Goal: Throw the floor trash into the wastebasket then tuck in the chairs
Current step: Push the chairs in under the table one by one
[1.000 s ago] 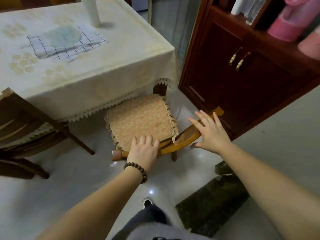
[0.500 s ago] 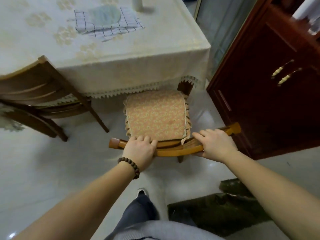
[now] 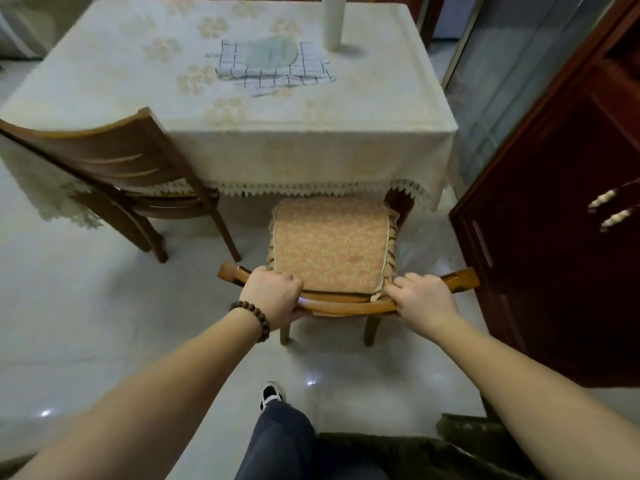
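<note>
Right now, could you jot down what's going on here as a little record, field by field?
activity: tucking a chair in at the table
left hand: grips the chair's curved backrest, near its left end
right hand: grips the same backrest, near its right end
cushioned chair: front edge of seat at the tablecloth's lace hem, mostly out from under the table
second chair: left of it, seat partly under the tablecloth
table: holds a checked cloth and a white cylinder
cabinet: dark wood, right of the chair
</note>
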A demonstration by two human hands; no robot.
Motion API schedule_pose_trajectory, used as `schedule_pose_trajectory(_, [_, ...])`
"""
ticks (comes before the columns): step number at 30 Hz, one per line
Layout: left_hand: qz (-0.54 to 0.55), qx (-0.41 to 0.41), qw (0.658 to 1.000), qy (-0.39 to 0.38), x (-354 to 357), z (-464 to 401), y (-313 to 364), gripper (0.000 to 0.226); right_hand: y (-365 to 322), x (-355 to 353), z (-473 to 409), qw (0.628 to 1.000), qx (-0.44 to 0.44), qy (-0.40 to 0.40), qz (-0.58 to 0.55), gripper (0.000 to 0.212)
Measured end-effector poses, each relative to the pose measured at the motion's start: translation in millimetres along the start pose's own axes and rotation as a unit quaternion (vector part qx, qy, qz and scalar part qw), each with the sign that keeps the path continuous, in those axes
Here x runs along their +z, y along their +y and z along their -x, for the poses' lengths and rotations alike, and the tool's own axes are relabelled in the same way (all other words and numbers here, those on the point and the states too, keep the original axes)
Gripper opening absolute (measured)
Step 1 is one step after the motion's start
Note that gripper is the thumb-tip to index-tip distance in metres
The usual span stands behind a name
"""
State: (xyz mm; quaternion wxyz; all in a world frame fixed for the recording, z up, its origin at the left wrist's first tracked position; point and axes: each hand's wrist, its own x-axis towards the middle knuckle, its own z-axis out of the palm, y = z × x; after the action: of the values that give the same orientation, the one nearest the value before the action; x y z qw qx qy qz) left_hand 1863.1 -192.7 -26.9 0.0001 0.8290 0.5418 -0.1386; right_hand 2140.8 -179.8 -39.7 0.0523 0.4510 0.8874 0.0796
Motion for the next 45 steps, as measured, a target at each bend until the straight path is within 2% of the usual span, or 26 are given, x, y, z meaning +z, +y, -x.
schedule_pose_trajectory(3, [-0.002,-0.005,1.000,-0.005,-6,-10,11,0.046,19,2,-3,1.000,-0.009,0.008,-0.005,0.046])
schedule_pose_trajectory(16, [0.002,0.001,1.000,0.018,-19,-58,20,0.043,79,8,-42,1.000,-0.015,0.005,0.019,0.032])
schedule_pose_trajectory(24, [-0.024,0.043,0.999,0.023,-27,-96,-50,0.046,74,-5,-101,1.000,-0.002,0.015,0.015,0.047])
schedule_pose_trajectory(30, [-0.049,0.066,0.996,0.029,-30,-132,-124,0.049,57,-13,-163,0.999,0.034,0.035,0.001,0.047])
schedule_pose_trajectory(35, [-0.058,0.078,0.995,0.037,-26,-165,-169,0.050,50,-9,-208,0.998,0.054,0.007,0.010,0.043])
schedule_pose_trajectory(39, [-0.046,0.078,0.995,0.046,-28,-189,-192,0.049,58,-9,-239,0.999,0.048,0.004,-0.003,0.040])
schedule_pose_trajectory(43, [-0.035,0.076,0.995,0.049,-22,-202,-191,0.043,68,0,-253,0.997,0.057,-0.049,0.018,0.041])
schedule_pose_trajectory(45, [-0.029,0.073,0.995,0.054,-20,-209,-189,0.038,76,3,-256,0.998,0.044,-0.047,0.025,0.039])
